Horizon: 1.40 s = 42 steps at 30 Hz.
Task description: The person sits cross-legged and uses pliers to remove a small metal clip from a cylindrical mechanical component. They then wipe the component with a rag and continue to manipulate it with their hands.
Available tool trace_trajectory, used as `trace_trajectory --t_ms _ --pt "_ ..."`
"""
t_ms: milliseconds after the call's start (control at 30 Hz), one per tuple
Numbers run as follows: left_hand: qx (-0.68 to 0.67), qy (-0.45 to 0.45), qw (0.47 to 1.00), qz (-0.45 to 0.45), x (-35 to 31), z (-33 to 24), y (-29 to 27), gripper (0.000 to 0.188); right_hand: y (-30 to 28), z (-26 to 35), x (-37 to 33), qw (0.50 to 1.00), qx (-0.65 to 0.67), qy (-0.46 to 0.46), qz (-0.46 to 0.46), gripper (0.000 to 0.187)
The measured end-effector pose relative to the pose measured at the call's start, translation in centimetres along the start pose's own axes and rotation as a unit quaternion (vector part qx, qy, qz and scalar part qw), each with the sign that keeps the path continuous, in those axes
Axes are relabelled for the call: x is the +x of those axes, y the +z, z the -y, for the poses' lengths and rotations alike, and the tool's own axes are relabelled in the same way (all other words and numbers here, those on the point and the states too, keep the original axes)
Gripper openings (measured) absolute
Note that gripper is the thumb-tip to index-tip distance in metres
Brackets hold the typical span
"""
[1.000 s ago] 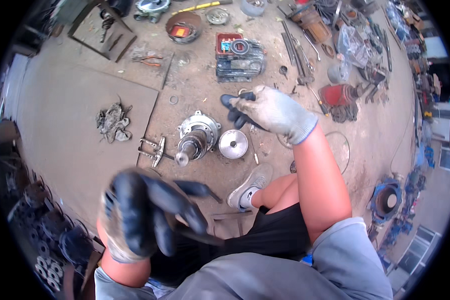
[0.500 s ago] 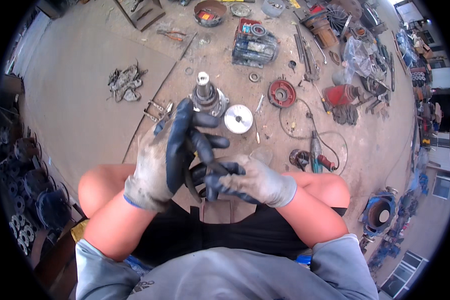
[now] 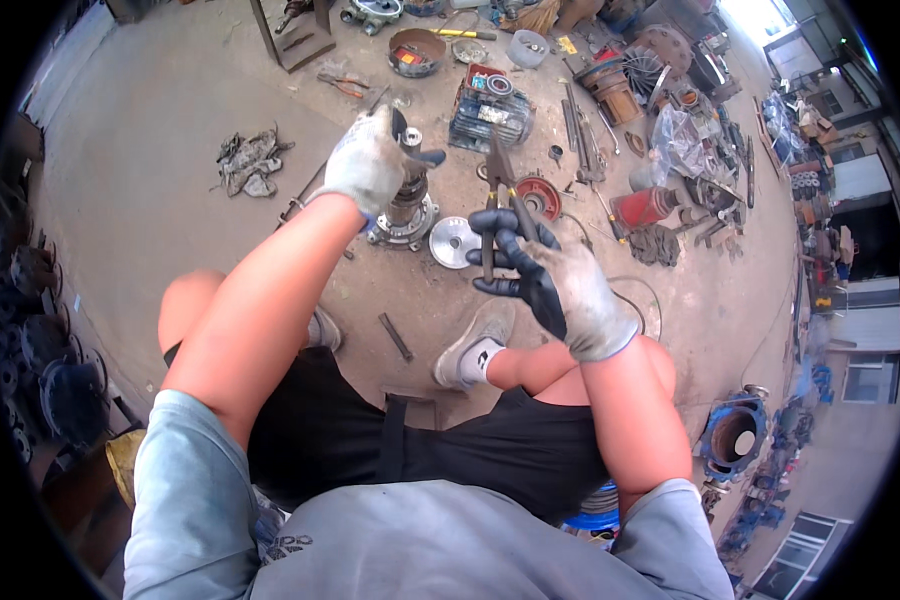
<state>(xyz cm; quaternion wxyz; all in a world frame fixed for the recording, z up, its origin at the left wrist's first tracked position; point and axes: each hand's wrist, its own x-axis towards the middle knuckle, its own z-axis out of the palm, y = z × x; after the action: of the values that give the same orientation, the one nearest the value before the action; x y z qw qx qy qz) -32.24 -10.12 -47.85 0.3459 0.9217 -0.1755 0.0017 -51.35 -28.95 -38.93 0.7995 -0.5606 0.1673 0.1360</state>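
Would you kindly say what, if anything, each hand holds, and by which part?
Right hand: pliers, by the handles. Left hand: at the upright shaft; whether it grips cannot be told.

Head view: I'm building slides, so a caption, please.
Gloved right hand holds pliers; gloved left hand is at the upright shaft.

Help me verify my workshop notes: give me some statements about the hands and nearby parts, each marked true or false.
1. The right hand in a grey-and-black glove grips dark metal pliers. True.
2. The left hand in a matching glove is also on the pliers. False: it is at the upright metal shaft.
3. The round, flat silver disc lies right of the shaft. True.
4. The crumpled grey cloth lies right of the shaft. False: it lies left.
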Motion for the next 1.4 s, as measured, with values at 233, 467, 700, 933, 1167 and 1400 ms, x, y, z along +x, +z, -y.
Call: trace_trajectory --t_ms 233,467,700,933,1167,1400 --pt "0.012 0.039 0.999 -0.035 1.5 0.8 1.4 0.036 -3.3 -2.7 4.5 0.993 0.044 0.054 0.099 0.037" --pt "0.003 0.156 0.984 0.084 2.8 1.5 -0.6 0.035 -9.0 -10.6 8.3 0.969 0.124 0.17 0.129 0.047" --pt "-0.133 0.102 0.968 0.188 4.5 3.3 -1.2 0.046 -9.3 -13.1 10.8 0.96 0.156 0.201 0.12 0.044" --pt "-0.101 0.136 0.965 0.202 5.5 3.0 -1.6 0.047 -7.4 -13.8 13.2 0.954 0.165 0.22 0.121 0.046" --pt "-0.074 0.162 0.961 0.209 6.0 3.3 -1.7 0.045 -7.0 -14.4 15.1 0.939 0.229 0.235 0.106 0.039" --pt "-0.07 0.18 0.96 0.204 6.4 3.8 -1.5 0.043 -7.5 -15.2 15.7 0.928 0.245 0.259 0.11 0.043"
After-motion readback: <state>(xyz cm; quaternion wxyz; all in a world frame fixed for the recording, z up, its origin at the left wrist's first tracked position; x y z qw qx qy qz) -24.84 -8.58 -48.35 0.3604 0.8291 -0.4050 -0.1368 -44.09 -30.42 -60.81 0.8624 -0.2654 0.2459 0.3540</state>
